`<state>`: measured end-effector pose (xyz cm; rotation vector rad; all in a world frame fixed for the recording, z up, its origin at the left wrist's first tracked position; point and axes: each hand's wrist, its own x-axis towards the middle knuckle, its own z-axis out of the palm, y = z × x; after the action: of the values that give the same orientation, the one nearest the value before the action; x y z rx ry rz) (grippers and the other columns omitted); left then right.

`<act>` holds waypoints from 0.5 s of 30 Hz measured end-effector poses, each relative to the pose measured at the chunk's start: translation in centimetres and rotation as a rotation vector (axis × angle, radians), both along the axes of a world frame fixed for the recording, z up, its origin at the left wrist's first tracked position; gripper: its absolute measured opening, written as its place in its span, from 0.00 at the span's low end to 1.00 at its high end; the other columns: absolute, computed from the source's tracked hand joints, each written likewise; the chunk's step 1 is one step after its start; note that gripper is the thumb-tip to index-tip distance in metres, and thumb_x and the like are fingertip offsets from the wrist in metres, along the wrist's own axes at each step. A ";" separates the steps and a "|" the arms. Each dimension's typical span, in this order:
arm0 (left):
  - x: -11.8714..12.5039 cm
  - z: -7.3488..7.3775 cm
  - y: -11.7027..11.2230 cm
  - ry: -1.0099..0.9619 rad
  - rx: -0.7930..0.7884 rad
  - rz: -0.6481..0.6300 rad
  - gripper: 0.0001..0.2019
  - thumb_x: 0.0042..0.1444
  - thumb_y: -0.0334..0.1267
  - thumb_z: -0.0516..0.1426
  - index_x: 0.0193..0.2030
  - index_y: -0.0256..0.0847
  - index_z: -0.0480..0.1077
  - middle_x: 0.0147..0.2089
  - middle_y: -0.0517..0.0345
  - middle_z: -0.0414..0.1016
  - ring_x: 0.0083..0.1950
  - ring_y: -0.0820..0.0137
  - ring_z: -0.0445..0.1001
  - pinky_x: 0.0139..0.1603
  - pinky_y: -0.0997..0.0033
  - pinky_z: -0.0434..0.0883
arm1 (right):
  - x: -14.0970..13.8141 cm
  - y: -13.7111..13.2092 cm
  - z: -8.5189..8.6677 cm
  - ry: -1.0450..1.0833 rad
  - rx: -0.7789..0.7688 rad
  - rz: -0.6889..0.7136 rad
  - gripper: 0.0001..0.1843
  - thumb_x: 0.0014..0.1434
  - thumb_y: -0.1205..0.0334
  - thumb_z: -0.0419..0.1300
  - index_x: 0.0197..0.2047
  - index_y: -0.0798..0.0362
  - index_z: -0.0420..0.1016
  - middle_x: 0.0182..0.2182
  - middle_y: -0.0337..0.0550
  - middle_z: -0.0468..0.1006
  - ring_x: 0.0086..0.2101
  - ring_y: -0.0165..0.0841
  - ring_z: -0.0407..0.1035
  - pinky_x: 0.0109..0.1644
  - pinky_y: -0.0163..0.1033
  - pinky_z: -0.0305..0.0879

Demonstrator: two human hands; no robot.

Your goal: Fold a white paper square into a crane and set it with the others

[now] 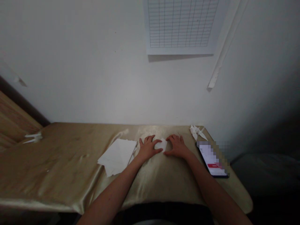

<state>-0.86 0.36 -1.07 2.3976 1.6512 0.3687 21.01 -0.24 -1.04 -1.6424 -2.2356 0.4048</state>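
Note:
A small folded piece of white paper (pixel 161 145) lies on the gold cloth between my two hands. My left hand (pixel 148 148) has its thumb and index fingertip on the paper's left part, with the other fingers spread on the cloth. On the opposite side, the thumb and index finger of my right hand (pixel 177 147) hold the paper's right edge at its near and far corners. Left of my left hand is a loose stack of white paper sheets (pixel 118 154), with uneven edges.
A phone (pixel 212 161) with a lit screen lies right of my right hand. Behind it are folded paper figures (pixel 197 132); another white paper piece (pixel 34 137) is at the far left. The gold-covered table (pixel 67 150) meets a wall bearing a gridded sheet (pixel 180 25).

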 end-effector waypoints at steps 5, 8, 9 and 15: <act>-0.1 0.1 -0.1 0.010 0.001 -0.016 0.26 0.57 0.58 0.62 0.62 0.63 0.69 0.73 0.53 0.59 0.74 0.46 0.53 0.67 0.19 0.40 | 0.1 0.0 -0.3 0.004 -0.019 0.015 0.43 0.44 0.39 0.72 0.60 0.46 0.68 0.59 0.50 0.67 0.64 0.50 0.57 0.72 0.68 0.30; -0.2 0.1 -0.2 0.018 0.008 -0.027 0.26 0.58 0.58 0.61 0.62 0.60 0.70 0.74 0.52 0.58 0.74 0.46 0.52 0.68 0.20 0.40 | 0.2 0.1 -0.6 0.008 -0.030 0.021 0.46 0.44 0.37 0.71 0.62 0.47 0.66 0.61 0.51 0.66 0.65 0.50 0.55 0.72 0.68 0.27; -0.2 0.1 -0.2 0.021 0.010 -0.030 0.25 0.58 0.58 0.61 0.62 0.59 0.70 0.74 0.52 0.58 0.74 0.46 0.52 0.68 0.20 0.40 | 0.3 0.2 -0.7 0.006 -0.030 0.022 0.46 0.44 0.37 0.71 0.62 0.47 0.66 0.61 0.51 0.66 0.65 0.50 0.55 0.72 0.68 0.27; -0.1 0.1 -0.3 0.010 0.021 -0.041 0.23 0.59 0.57 0.60 0.58 0.55 0.71 0.75 0.56 0.58 0.74 0.46 0.52 0.68 0.20 0.38 | 0.1 0.2 -0.8 -0.010 0.007 0.016 0.49 0.44 0.36 0.71 0.65 0.46 0.65 0.61 0.52 0.65 0.65 0.51 0.53 0.71 0.68 0.31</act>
<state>-1.00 0.08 -1.01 2.4491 1.6074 0.3694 21.09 -0.06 -1.82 -1.6274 -2.2562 0.3935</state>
